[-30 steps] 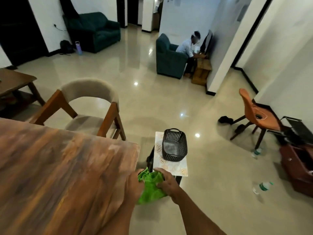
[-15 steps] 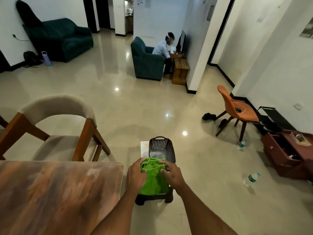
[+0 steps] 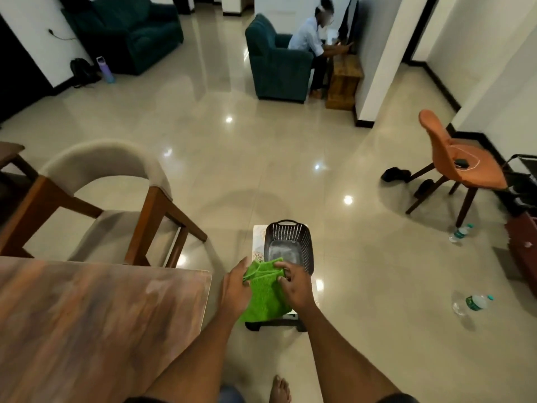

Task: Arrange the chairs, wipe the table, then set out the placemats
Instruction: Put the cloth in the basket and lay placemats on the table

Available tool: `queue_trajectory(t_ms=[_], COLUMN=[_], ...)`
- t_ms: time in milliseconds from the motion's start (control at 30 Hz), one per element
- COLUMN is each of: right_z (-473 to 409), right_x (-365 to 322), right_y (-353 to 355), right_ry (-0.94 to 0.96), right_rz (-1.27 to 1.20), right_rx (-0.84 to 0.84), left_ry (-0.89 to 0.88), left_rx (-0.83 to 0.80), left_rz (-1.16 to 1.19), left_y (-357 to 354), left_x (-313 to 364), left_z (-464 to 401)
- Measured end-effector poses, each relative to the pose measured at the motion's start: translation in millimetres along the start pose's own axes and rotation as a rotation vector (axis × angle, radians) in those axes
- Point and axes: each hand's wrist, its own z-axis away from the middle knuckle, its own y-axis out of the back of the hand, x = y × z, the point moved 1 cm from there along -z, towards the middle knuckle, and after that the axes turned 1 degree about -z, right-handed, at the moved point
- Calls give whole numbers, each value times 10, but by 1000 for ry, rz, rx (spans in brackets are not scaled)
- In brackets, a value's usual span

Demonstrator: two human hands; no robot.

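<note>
A green cloth (image 3: 264,298) hangs between both hands, just right of the wooden table (image 3: 96,324). My left hand (image 3: 234,289) grips its left edge and my right hand (image 3: 295,286) pinches its top right corner. Below the cloth stands a small stool (image 3: 274,319) that carries a patterned placemat (image 3: 258,242) and a black slotted basket (image 3: 289,245). A beige-backed wooden chair (image 3: 110,199) stands at the table's far side.
An orange chair (image 3: 462,167) stands at the right, with shoes beside it. Two water bottles (image 3: 472,303) lie on the glossy floor. A low brown cabinet (image 3: 523,248) is at the right edge. A person sits in a green armchair (image 3: 276,62) far back. My bare foot (image 3: 280,389) shows at the bottom.
The cloth has come off the table edge and now hangs over the stool, spread flatter between my hands. The view has turned right, so less of the table shows.
</note>
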Motion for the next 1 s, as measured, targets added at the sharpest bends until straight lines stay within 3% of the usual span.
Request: queue_trajectory(t_ms=[300, 500, 633, 700, 867, 1000], right_z=[-480, -995, -1478, -1782, -2518, -2843], right_x=[226, 281, 296, 407, 1138, 1971], right_y=[-107, -26, 173, 198, -23, -435], right_ry=[20, -129, -145, -151, -150, -214], right_rz=[92, 250, 543, 517, 469, 423], right_rx=[-74, -100, -315, -298, -276, -232], left_ry=[93, 188, 213, 162, -26, -30], left_rx=[-17, -93, -136, -140, -157, -224], left_rz=[-159, -121, -125, -130, -211, -312], left_y=[-195, -428, -761, -947, -1547, -2206], left_x=[-55, -27, -30, -11, -143, -626], left_z=[-430, -1015, -1523, -1816, -2647, -3033])
